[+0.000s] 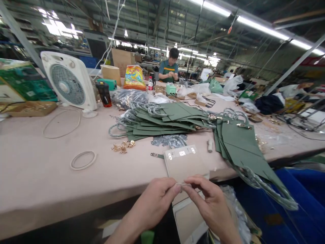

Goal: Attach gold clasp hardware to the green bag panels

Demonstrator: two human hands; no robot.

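My left hand (154, 200) and my right hand (210, 203) meet at the table's near edge, fingertips pinched together on a small thin clear piece (183, 184) that I cannot name. Just beyond them lies a beige flat panel (184, 162) with small labels on its far edge. Behind it sits a pile of grey metal parts (169, 140), a cluster of gold clasps (123, 146) to its left, and a stack of green bag pieces (165, 120) with wrapped handles. More green pieces (238, 145) hang over the table edge on the right.
A white fan (69, 81), a dark bottle (104, 94) and a tray of gold parts (30, 108) stand at the back left. A white ring (83, 160) lies on the table (38, 183). A person (169, 66) works at the far end. Blue bins (299, 203) sit lower right.
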